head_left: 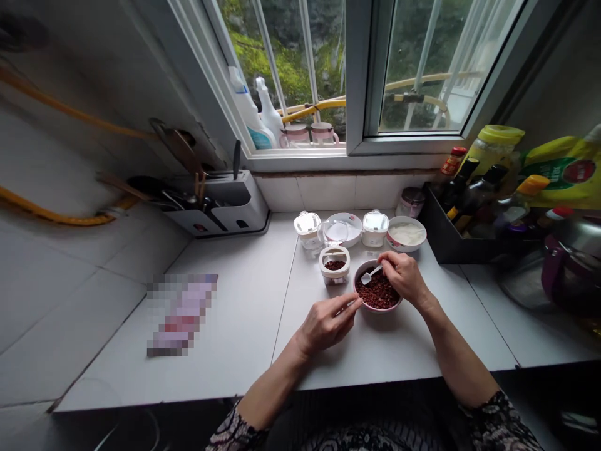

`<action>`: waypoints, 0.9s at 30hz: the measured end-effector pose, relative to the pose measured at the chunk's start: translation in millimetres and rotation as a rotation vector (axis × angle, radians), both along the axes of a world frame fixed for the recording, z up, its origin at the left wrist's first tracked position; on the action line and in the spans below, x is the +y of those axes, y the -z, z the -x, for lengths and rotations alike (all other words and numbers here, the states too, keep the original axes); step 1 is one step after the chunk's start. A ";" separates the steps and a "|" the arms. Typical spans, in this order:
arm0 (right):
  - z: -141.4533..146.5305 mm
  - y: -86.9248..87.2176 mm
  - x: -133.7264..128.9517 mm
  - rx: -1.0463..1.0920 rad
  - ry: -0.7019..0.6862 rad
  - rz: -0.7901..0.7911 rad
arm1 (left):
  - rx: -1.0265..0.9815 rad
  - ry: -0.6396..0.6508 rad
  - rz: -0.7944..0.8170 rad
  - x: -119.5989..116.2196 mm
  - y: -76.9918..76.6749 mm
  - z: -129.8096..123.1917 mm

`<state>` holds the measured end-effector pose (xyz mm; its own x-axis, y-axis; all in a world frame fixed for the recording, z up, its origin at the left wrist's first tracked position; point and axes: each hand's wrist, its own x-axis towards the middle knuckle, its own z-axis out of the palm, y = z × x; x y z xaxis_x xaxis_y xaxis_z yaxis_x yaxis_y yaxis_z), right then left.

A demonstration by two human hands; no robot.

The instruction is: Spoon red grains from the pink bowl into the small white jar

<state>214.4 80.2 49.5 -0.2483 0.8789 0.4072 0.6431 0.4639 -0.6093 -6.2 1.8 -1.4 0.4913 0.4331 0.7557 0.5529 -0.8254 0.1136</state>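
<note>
A round bowl (379,309) full of dark red grains stands on the white counter. My right hand (402,275) is closed on the handle of a small white spoon (367,277), whose head is over the grains. At the bowl's left rim, the fingertips of my left hand (330,321) touch the edge, fingers stretched out and holding nothing. Just left of the bowl is a clear jar (335,275) with similar dark red grains inside. Behind it are two white-lidded jars (307,225), (375,227), a white oval dish (350,223) and a bowl of white stuff (406,234).
A knife and utensil holder (241,210) stands at the back left. A pixelated packet (183,313) lies on the left of the counter (235,332). At the right are a dark box of bottles (441,235) and a metal pot (573,263). Spray bottles (270,116) stand by the window.
</note>
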 end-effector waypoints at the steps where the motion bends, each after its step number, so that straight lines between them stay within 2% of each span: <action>1: 2.5 0.5 -1.0 -0.012 -0.007 0.000 | 0.002 0.001 0.002 -0.1 0.0 0.0; 6: 9.2 1.9 -4.5 0.028 -0.043 0.035 | 0.001 -0.004 0.016 -0.5 0.4 -0.1; 16: 1.9 -4.4 -1.4 0.285 0.002 0.223 | 0.005 0.000 -0.003 -0.1 0.1 0.9; 22: 2.6 -1.9 -0.3 0.414 0.001 0.291 | -0.002 0.006 0.001 0.2 -1.7 -0.2; 27: 0.4 0.1 4.5 0.578 0.014 0.412 | -0.006 0.007 0.000 0.0 -1.3 -0.1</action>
